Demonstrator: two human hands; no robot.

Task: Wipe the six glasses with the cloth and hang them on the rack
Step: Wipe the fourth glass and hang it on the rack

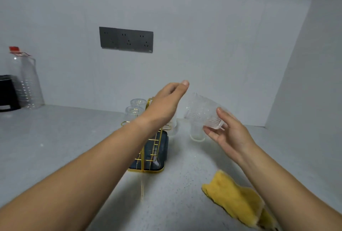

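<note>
My right hand holds a clear ribbed glass by its base, tilted on its side above the counter. My left hand hovers over the gold wire rack, fingers relaxed and holding nothing, just left of the held glass. Two glasses hang upside down on the rack's far left side. Another glass shows partly behind my left hand at the rack's right side. One more glass stands upside down on the counter below the held one. The yellow cloth lies crumpled on the counter under my right forearm.
The rack stands on a dark tray with a gold rim. An empty plastic bottle with a red cap and a black appliance stand at the far left. A dark socket panel is on the back wall. A side wall closes the right.
</note>
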